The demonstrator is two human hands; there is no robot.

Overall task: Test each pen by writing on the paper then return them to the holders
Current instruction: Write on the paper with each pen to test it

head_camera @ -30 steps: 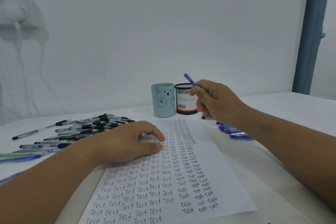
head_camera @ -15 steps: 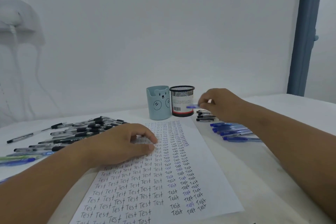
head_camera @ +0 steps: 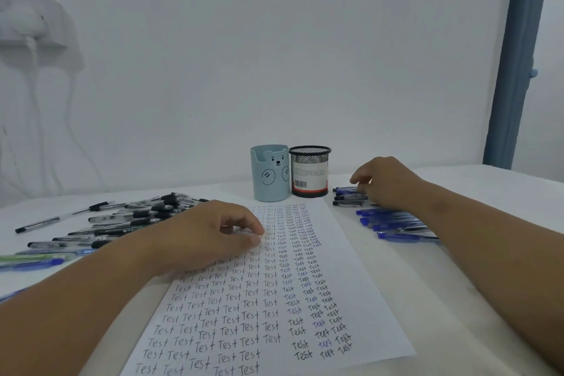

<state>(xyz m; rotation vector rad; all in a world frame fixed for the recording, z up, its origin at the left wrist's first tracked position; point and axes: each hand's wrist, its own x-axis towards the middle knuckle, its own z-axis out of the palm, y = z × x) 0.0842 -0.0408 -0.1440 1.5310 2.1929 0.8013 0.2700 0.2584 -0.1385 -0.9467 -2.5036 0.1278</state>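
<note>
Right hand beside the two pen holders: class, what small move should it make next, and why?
Probably withdraw the right hand from the small row of dark-capped pens it reaches over, then fetch an untested pen from the black pen pile. It seems to grip nothing, while the left hand presses the white paper covered in "Test".

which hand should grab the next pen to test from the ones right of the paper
The right hand. It already sits over the small group of pens beside the mesh holder, fingers touching them. The left hand rests on the paper, steadying it.
</note>
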